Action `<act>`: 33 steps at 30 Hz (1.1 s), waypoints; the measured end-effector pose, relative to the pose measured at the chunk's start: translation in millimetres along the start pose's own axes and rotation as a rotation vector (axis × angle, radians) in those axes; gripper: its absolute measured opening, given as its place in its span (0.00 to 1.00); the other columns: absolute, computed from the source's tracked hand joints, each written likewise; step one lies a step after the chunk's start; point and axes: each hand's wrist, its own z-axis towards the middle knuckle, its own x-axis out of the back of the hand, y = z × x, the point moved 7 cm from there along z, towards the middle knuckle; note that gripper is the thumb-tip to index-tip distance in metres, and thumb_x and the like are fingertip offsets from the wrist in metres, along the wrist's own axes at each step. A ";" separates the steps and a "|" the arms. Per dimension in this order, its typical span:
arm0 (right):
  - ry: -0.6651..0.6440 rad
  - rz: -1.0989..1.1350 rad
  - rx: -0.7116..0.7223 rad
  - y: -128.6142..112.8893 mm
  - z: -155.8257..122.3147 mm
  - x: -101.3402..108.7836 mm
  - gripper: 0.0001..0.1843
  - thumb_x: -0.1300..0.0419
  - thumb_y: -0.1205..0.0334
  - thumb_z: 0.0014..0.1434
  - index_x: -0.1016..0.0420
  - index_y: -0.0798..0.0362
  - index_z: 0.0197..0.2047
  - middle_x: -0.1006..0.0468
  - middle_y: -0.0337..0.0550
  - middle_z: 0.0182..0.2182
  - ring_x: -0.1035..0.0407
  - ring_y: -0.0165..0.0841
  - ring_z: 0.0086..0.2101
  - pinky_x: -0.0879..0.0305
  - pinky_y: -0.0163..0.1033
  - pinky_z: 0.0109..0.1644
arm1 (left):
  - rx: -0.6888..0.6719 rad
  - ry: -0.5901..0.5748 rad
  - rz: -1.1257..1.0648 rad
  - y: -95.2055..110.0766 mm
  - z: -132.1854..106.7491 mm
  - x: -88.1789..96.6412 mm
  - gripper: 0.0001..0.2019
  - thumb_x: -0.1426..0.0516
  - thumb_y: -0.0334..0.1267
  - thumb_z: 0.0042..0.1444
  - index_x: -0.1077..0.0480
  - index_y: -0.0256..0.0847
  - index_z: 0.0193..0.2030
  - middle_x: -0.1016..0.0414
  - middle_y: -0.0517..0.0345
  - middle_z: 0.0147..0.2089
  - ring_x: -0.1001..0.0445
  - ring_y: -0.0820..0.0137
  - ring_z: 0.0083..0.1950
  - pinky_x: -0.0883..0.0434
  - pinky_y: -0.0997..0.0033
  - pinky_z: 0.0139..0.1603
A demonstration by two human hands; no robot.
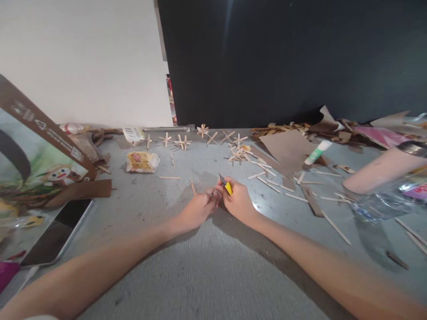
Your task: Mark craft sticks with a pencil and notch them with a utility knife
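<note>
My right hand [238, 200] is closed round a yellow utility knife [228, 187], its grey blade pointing up and to the left. Close against it, my left hand [200, 206] has its fingers pinched together. What lies between those fingertips is too small and blurred to make out. A thin wooden stick [192, 187] shows just beyond the left knuckles; whether it is held or lies on the table, I cannot tell. Another wooden stick [170, 178] lies flat further left. Beyond my hands stand several small crossed-stick pieces [183, 142], beside a pile of sticks [239, 153].
Loose sticks [268, 184] are scattered to the right, near brown cardboard [283, 149], a glue stick [318, 152], a pink bottle [380, 171] and clear plastic [383, 204]. On the left are a phone [58, 231], a printed box [50, 138] and a yellow packet [143, 162]. A black panel [287, 58] rises behind.
</note>
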 end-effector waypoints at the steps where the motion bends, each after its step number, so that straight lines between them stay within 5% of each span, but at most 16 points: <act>1: -0.001 -0.007 0.004 0.1 0.0 0.1 0.09 0.44 0.54 0.64 0.29 0.50 0.37 0.20 0.45 0.28 0.26 0.39 0.28 0.35 0.39 0.35 | -0.005 -0.005 -0.008 -0.7 0.2 -0.6 0.14 0.57 0.45 0.69 0.42 0.43 0.33 0.41 0.66 0.25 0.41 0.73 0.25 0.43 0.71 0.29; 17: 0.081 -0.099 0.127 -0.4 -4.2 2.3 0.05 0.43 0.58 0.63 0.29 0.49 0.38 0.19 0.48 0.32 0.24 0.41 0.33 0.33 0.40 0.39 | -0.001 -0.120 -0.236 0.8 -2.2 -4.5 0.11 0.53 0.46 0.67 0.42 0.43 0.37 0.43 0.67 0.27 0.46 0.76 0.25 0.45 0.72 0.28; 22: 0.048 -0.034 0.069 0.7 -3.4 0.5 0.09 0.44 0.53 0.66 0.29 0.48 0.39 0.21 0.44 0.28 0.26 0.40 0.30 0.34 0.39 0.36 | -0.008 -0.078 -0.219 3.3 -2.6 -0.6 0.10 0.53 0.43 0.68 0.40 0.43 0.37 0.42 0.67 0.26 0.44 0.76 0.24 0.43 0.72 0.29; 33: -0.029 0.142 -0.078 -10.6 -0.2 4.0 0.27 0.46 0.40 0.66 0.45 0.47 0.23 0.42 0.32 0.15 0.43 0.30 0.21 0.46 0.37 0.28 | -0.134 0.034 0.110 8.5 -4.2 2.4 0.09 0.55 0.41 0.70 0.43 0.44 0.36 0.34 0.62 0.29 0.33 0.72 0.29 0.36 0.70 0.32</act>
